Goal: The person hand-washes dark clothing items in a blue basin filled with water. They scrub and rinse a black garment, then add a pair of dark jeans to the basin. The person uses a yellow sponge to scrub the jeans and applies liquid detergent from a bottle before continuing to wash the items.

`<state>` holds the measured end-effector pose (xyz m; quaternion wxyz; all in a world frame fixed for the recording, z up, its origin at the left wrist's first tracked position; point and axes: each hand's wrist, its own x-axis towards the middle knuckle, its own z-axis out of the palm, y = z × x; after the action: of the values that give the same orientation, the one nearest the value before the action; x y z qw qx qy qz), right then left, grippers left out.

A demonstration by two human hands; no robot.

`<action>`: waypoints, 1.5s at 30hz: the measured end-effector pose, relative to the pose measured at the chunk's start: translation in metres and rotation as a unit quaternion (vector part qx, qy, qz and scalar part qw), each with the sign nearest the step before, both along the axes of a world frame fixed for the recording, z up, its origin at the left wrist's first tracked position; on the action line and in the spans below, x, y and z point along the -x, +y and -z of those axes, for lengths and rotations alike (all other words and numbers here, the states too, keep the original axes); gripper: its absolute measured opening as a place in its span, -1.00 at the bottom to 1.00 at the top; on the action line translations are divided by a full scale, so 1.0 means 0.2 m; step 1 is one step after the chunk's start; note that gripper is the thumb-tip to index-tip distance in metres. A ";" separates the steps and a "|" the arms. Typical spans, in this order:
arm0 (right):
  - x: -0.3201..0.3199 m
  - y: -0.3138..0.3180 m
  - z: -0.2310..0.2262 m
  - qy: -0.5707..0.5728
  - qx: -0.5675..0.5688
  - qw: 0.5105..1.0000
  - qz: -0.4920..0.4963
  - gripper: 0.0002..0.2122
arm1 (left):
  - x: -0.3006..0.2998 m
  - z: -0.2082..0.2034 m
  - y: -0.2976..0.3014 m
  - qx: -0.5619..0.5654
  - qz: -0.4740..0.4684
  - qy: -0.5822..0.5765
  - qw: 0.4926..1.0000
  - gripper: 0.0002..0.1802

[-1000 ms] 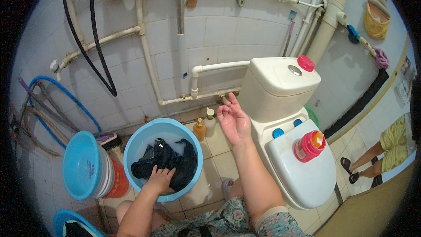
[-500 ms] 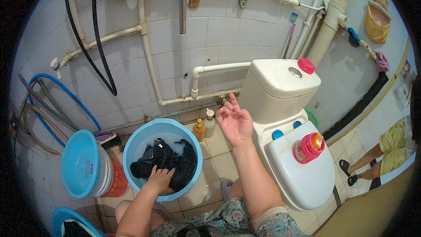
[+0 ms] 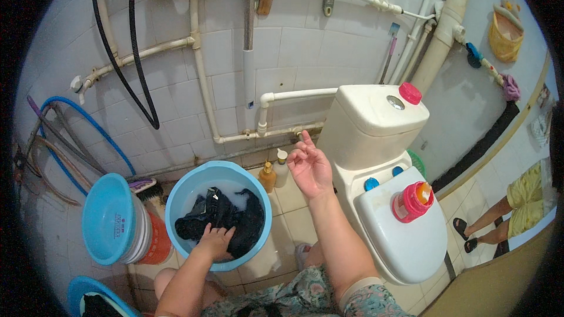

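Black garment (image 3: 251, 223) in a light-blue basin (image 3: 187, 186), left hand (image 3: 216, 242) on top

The dark, wet cloth lies bunched in cloudy water inside the basin, which stands on the tiled floor (image 3: 296, 230). The left hand rests on the near part of the cloth, back upward, its fingers extended and slightly spread over the folds. The right hand (image 3: 310, 171) is raised clear of the basin, empty, palm turned up, with the index finger stretched out and the other fingers partly bent. It is near the toilet cistern (image 3: 352, 123).

Just beyond the basin, near the wall, an amber pump bottle (image 3: 267, 178) and a pale pump bottle (image 3: 281, 171) stand side by side. To the basin's left are a blue tub (image 3: 108, 223) and an orange-red bucket (image 3: 156, 240), with a dark-bristled brush (image 3: 151, 192) behind them. Another blue basin (image 3: 75, 294), holding dark cloth, shows at the lower left.

On the right, an uncapped pink jar (image 3: 406, 204) sits on the closed toilet lid (image 3: 405, 252), and a round pink cap (image 3: 410, 93) lies on top of the cistern. A person in yellow shorts (image 3: 526, 199) and dark sandals is partly visible at the far right.
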<state>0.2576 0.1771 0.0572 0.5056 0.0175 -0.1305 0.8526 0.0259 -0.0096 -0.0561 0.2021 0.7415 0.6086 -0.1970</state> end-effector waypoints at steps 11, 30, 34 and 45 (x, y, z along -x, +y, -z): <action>0.04 -0.01 0.00 -0.076 0.033 0.995 0.061 -0.68 | 0.01 0.01 -0.01 -0.017 0.007 -0.013 1.000 0.00; 0.03 -0.01 0.00 -0.056 -0.003 0.998 0.035 -0.68 | 0.00 -0.01 -0.02 -0.033 0.021 -0.007 0.999 -0.01; 0.02 -0.01 0.02 -0.097 -0.032 0.994 0.026 -0.65 | 0.01 -0.07 -0.01 0.009 0.008 -0.029 1.000 -0.01; 0.21 -0.38 -0.04 -0.714 -0.630 0.202 0.230 -0.15 | -0.05 -0.38 0.11 -0.441 -0.138 -0.175 0.869 -0.12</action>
<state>0.2148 0.1001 0.0645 0.1943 -0.3164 -0.9284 -0.0140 0.0354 0.0131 0.0191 -0.0178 0.6840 0.6832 0.2551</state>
